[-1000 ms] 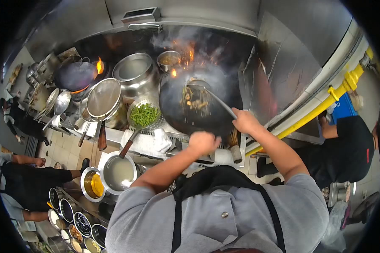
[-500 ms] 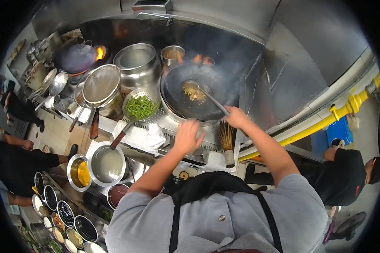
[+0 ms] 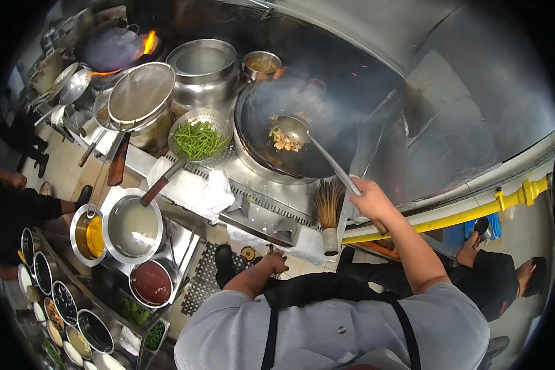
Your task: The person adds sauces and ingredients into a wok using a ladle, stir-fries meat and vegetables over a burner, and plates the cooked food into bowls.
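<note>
My right hand (image 3: pixel 371 202) is closed around the handle of a long metal ladle (image 3: pixel 334 161). The ladle's bowl sits in a smoking black wok (image 3: pixel 265 163), at a small heap of chopped, browned food (image 3: pixel 285 142). Down by my waist, in front of the stove edge, is my left hand (image 3: pixel 276 261), its fingers loosely apart with nothing visible in them. A bamboo wok brush (image 3: pixel 329 206) stands beside the wok, just left of my right hand. Green beans (image 3: pixel 197 139) lie in a perforated strainer (image 3: pixel 219 120) left of the wok.
A white towel (image 3: pixel 213 196) lies on the stove's front edge. To the left are a steel pot (image 3: pixel 202 77), a mesh strainer (image 3: pixel 142 92), a flaming second wok (image 3: pixel 108 49) and bowls of liquid, one with yellow oil (image 3: pixel 94 237). A yellow pipe (image 3: pixel 450 219) and a co-worker (image 3: pixel 487 280) are at right.
My left hand has dropped from beside the wok to near my waist. The ladle's bowl has shifted over the food, and the whole view has tilted. Smoke over the wok is thicker.
</note>
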`<control>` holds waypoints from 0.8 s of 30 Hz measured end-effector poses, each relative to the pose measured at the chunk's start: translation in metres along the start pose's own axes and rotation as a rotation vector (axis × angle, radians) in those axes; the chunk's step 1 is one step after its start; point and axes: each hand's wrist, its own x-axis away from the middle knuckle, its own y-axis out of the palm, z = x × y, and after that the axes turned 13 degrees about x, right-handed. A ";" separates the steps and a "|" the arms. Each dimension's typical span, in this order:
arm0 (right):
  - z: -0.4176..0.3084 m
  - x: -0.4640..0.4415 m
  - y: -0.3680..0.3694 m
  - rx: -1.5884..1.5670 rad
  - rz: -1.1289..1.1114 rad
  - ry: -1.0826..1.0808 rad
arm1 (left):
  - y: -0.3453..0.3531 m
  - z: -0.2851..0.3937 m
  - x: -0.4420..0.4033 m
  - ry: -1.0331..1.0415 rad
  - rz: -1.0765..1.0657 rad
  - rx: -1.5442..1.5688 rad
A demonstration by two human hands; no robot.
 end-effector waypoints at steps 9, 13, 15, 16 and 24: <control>0.038 -0.078 0.049 0.122 0.373 -0.208 | -0.200 0.072 0.204 -0.042 -0.287 0.958; 0.037 -0.018 0.029 0.037 0.287 -0.233 | -0.292 0.029 0.289 0.020 0.955 0.448; 0.063 -0.007 0.040 0.064 0.311 -0.224 | -0.328 -0.002 0.313 -0.361 1.336 -0.456; 0.057 0.005 0.037 0.057 0.293 -0.160 | -0.339 -0.037 0.316 -0.597 1.256 -0.299; 0.103 -0.011 0.057 0.106 0.469 -0.262 | -0.327 -0.097 0.260 -0.285 0.511 2.078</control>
